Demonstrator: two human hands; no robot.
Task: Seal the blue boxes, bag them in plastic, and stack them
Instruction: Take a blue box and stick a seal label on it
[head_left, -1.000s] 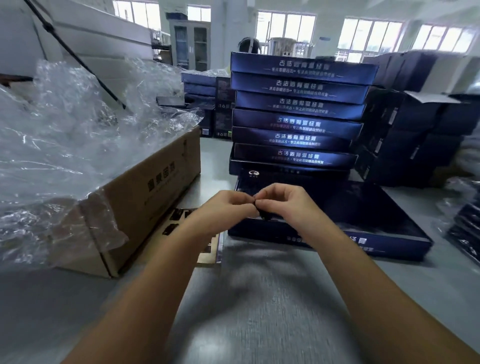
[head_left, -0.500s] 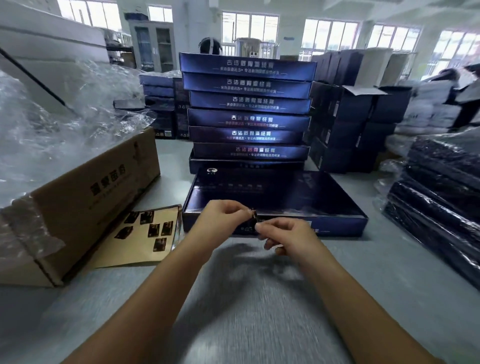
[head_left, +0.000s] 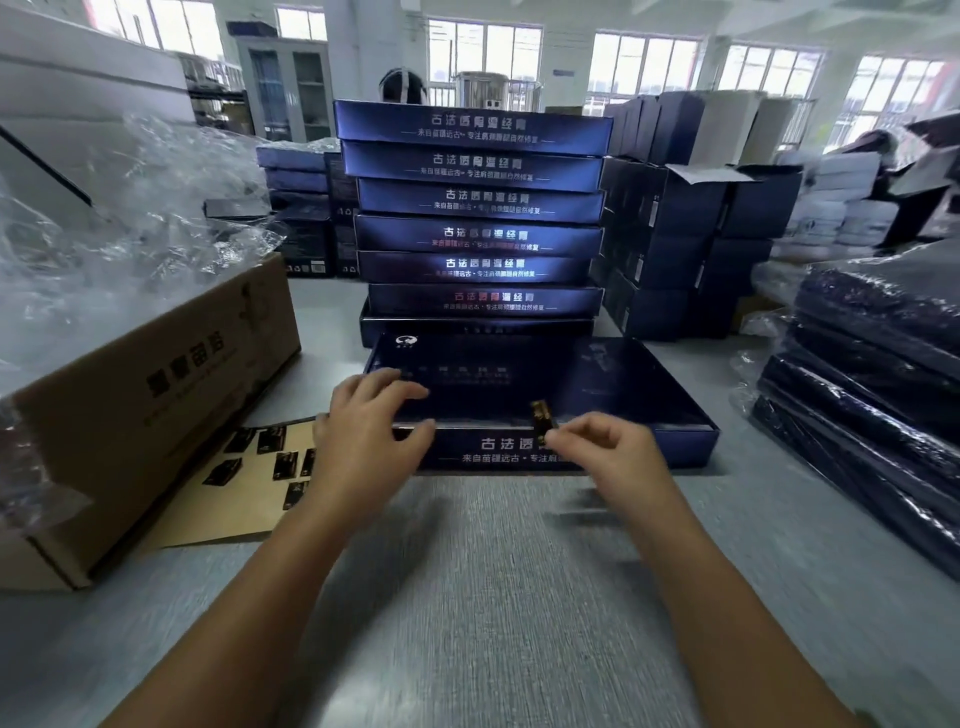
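A flat dark blue box (head_left: 613, 384) lies on the grey table in front of me. My right hand (head_left: 608, 452) pinches a small dark sticker seal (head_left: 541, 415) just above the middle of the box's near top edge. My left hand (head_left: 363, 431) rests with spread fingers on the box's near left corner. Behind it rises a stack of several blue boxes (head_left: 475, 218). A tan backing sheet (head_left: 244, 483) with several dark stickers lies left of the box.
A cardboard carton (head_left: 135, 410) stuffed with clear plastic bags (head_left: 104, 234) stands at the left. Bagged boxes (head_left: 872, 384) are piled at the right. More dark cartons (head_left: 691, 249) stand behind, and a person's head (head_left: 402, 88) shows beyond the stack.
My hands have separated. The left hand let go of the sticker and moved onto the box's left corner. The right hand carried the sticker forward to the box's edge.
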